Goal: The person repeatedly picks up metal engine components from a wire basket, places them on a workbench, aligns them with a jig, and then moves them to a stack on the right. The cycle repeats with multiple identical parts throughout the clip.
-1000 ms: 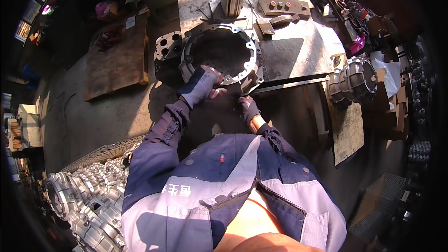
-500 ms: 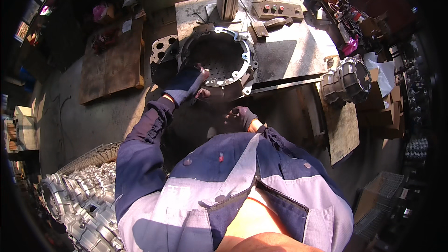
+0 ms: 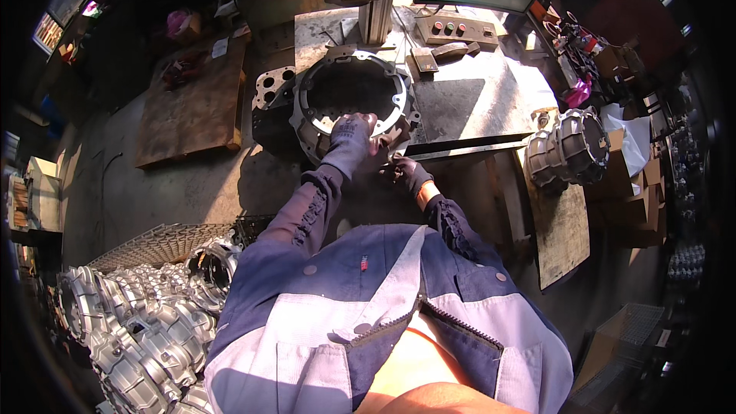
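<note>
Evidently the metal housing (image 3: 400,100) is the centre of attention, sitting at the near side of the bench (image 3: 524,80) with its round mouth facing up. It looks like cast metal, so I would judge it heavy, rigid and unlikely to dent, though the smooth rim could slide under a glove; the outer wall, held at opposite sides, seems the surest place to take hold. Its rim is pale and flat, broken by bolt lugs, while the wall beneath is duller and uneven. The person's left hand (image 3: 351,140), in a grey knitted glove, lies over the near rim with fingers curled; I cannot tell whether they clasp it. The right hand (image 3: 412,174), in a darker glove, is bent inward just below the near edge, and shadow hides whether it pinches anything. Just left stands a flat plate (image 3: 268,89) with round holes; behind, a control box (image 3: 468,29) carries coloured buttons. Further right, a ribbed casting (image 3: 563,152) rests on a worn board (image 3: 566,241), and silvery castings (image 3: 149,330) crowd the lower left.
</note>
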Demonstrator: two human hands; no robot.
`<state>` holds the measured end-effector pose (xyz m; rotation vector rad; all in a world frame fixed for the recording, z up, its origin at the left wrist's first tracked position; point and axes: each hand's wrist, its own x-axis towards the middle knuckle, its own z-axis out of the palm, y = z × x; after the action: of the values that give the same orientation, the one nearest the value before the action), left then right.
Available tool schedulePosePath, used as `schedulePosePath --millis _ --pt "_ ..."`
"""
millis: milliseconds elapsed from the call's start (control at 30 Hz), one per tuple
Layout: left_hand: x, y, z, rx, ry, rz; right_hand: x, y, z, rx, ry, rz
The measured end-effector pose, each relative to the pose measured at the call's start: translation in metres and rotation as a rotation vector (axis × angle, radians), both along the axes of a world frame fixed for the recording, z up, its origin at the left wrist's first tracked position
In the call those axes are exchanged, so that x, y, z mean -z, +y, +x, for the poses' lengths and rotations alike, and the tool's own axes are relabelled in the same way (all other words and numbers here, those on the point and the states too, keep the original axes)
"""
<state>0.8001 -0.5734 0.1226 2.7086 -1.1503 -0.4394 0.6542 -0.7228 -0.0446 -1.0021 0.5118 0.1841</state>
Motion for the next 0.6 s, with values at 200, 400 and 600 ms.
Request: schedulePosePath --millis 200,400,600 --pt "-0.006 0.005 -0.011 0.017 -0.008 -0.019 -0.001 0.006 0.000 0.013 0.153 0.080" --pt "-0.015 0.010 -0.010 0.018 0.047 -0.001 -0.020 0.017 -0.007 0.122 0.227 0.115" --pt "0.000 0.013 0.000 0.005 0.175 -0.054 -0.037 0.026 -0.007 0.094 0.219 0.045"
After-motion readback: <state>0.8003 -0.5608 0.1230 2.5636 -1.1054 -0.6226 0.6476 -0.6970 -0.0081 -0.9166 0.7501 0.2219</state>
